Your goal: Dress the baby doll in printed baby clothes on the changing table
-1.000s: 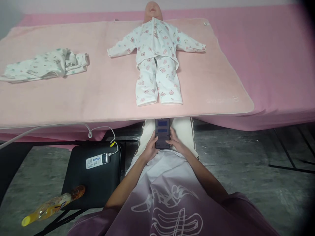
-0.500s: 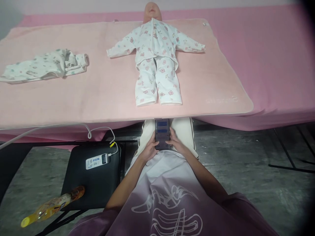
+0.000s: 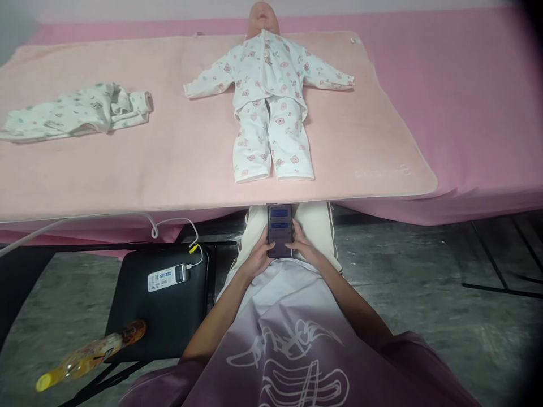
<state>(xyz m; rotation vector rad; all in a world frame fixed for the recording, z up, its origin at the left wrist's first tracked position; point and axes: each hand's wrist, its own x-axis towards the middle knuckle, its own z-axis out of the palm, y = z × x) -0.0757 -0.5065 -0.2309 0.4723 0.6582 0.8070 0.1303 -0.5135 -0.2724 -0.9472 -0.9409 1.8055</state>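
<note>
A dark smartphone (image 3: 280,232) is held upright over my lap, its screen lit with blue boxes. My left hand (image 3: 258,257) grips its left side, thumb at the lower screen edge. On the opposite side my right hand (image 3: 306,247) grips it too, thumb over the screen; the other fingers are mostly hidden behind the phone. Beyond the table edge lies a baby doll (image 3: 263,20) on its back, arms spread. It wears a white patterned jacket (image 3: 267,68) and matching trousers (image 3: 271,141), whose leg ends look flat. Neither hand touches the doll.
A folded patterned baby garment (image 3: 80,113) lies left on the pink mat (image 3: 169,158), over a pink tablecloth (image 3: 458,102). To my left, a black stool (image 3: 165,322) bears a white power bank (image 3: 167,278) with a cable (image 3: 127,215) and a yellow-capped bottle (image 3: 89,356).
</note>
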